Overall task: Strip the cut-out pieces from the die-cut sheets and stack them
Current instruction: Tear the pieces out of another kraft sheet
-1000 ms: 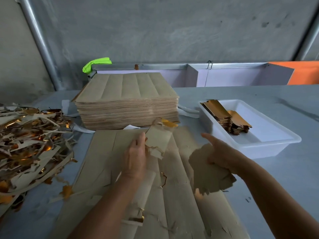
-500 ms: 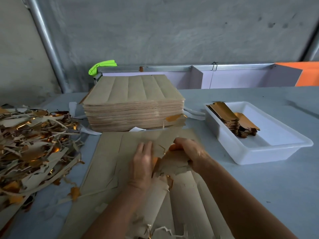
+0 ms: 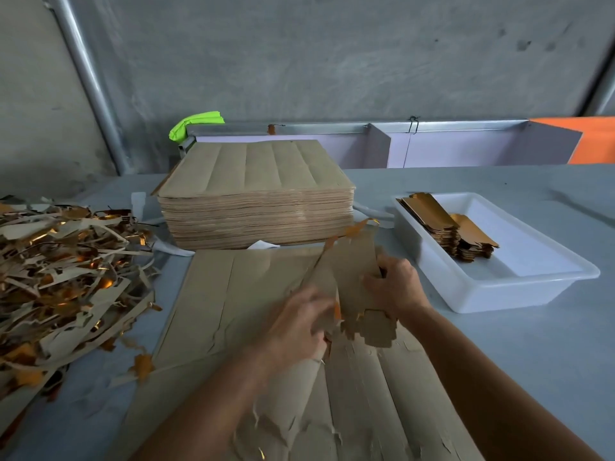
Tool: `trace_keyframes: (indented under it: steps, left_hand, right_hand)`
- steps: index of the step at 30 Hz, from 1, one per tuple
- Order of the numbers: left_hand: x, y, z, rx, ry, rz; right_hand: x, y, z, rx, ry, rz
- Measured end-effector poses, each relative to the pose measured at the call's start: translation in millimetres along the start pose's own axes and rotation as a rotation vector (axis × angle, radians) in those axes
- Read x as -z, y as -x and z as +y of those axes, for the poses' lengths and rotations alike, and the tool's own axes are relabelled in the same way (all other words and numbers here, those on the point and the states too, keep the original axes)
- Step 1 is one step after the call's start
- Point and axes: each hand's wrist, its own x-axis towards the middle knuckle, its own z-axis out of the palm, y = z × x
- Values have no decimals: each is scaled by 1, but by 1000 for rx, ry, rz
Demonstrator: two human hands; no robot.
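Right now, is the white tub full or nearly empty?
Nearly empty. The white tub holds only two short stacks of gold cut-out pieces at its far end; the rest is bare.

The table (image 3: 499, 344) has a smooth, matt grey top. On it the stack of sheets (image 3: 256, 194) is matt brown kraft paperboard, its side showing fine layered edges. In front of the stack, the loose sheet (image 3: 213, 294) is the same dull board, with rough torn edges. Left of the stack, the scrap pile (image 3: 60, 261) mixes matt brown strips with glossy gold foil faces. Right of the stack, the tray (image 3: 499, 287) is smooth white plastic holding cut pieces (image 3: 442, 224) with shiny gold foil. Behind the stack the wall (image 3: 332, 54) is rough concrete, with a metal pipe (image 3: 90, 81).
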Motion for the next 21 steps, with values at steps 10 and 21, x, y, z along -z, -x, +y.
trace_keyframes:
  steps: [10,21]
  left_hand:
    - [52,-82,-19,217,243,-83]
    - [64,-73,-62,228,228,132]
  right_hand:
    - [7,3,0,339,82,-68]
    - [1,-6,18,-303,-575,20]
